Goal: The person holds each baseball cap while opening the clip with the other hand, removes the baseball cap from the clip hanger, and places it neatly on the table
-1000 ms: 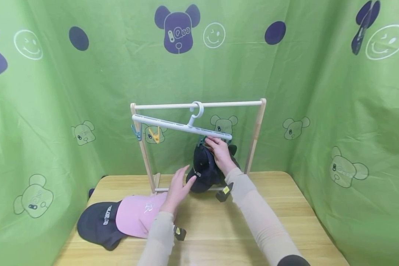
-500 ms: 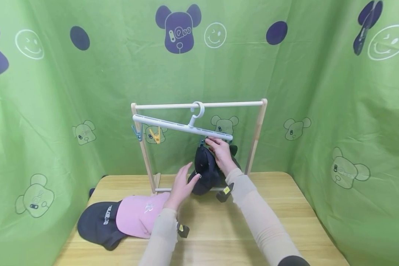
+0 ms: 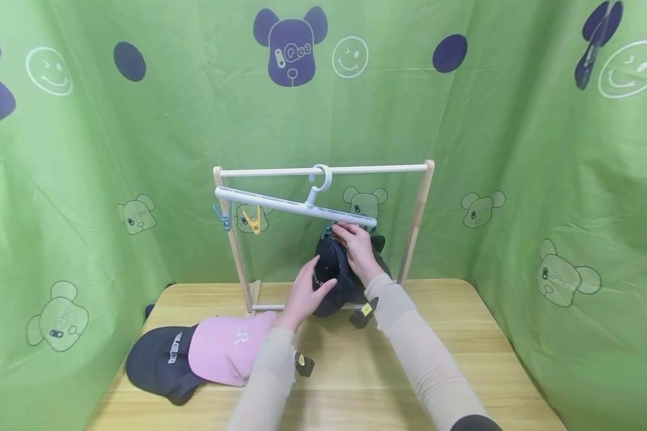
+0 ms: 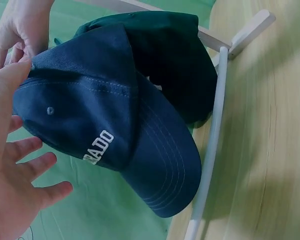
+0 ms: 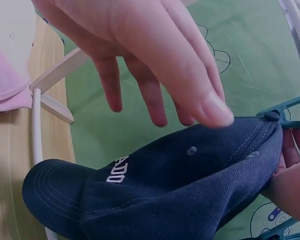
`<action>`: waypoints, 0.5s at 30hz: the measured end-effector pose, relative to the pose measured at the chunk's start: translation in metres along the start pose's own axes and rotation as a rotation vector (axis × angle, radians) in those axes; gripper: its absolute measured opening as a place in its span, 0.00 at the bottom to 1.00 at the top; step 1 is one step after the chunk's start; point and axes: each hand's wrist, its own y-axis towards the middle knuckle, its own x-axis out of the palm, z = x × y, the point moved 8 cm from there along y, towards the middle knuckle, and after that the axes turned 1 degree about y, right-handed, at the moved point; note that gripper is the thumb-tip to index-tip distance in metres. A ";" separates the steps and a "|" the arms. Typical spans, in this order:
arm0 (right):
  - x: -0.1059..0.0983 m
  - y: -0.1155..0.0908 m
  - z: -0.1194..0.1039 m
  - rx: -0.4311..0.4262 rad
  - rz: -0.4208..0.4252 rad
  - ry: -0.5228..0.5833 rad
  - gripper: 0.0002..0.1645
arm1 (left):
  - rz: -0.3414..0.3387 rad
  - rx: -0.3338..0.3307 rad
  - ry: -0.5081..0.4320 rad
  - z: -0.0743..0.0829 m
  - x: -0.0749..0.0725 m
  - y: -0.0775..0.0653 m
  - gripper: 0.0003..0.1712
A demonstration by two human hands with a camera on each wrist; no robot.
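Observation:
A navy baseball cap [image 3: 334, 287] with white lettering hangs below the low end of a pale blue hanger [image 3: 296, 206]. A teal clip [image 5: 288, 112] bites the top of its crown. My right hand [image 3: 357, 246] pinches this clip beside the crown, its fingertips partly hidden by the cap in the right wrist view. My left hand [image 3: 305, 293] is beside the cap's crown, fingers extended and thumb apart; whether it touches the fabric is unclear. Behind the navy cap hangs a dark green cap [image 4: 175, 60].
The hanger hooks over a wooden rack's top bar [image 3: 377, 169], tilted down to the right. A blue clip [image 3: 224, 218] and a yellow clip [image 3: 253, 221] dangle at its left. A pink cap [image 3: 223, 350] and another dark cap [image 3: 153, 362] lie on the table [image 3: 356, 383].
My left hand has moved right and slightly up toward the navy cap, now overlapping its crown in the head view. The right hand has stayed at the clip.

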 end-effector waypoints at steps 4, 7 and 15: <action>0.002 -0.001 0.000 0.005 0.009 -0.001 0.07 | -0.005 -0.009 -0.007 -0.001 0.003 0.004 0.48; 0.005 -0.002 -0.001 0.009 0.012 -0.033 0.09 | -0.003 -0.013 -0.029 -0.003 0.007 0.007 0.51; 0.010 -0.009 -0.001 0.033 0.043 -0.166 0.12 | 0.017 -0.033 -0.059 -0.008 0.013 0.011 0.57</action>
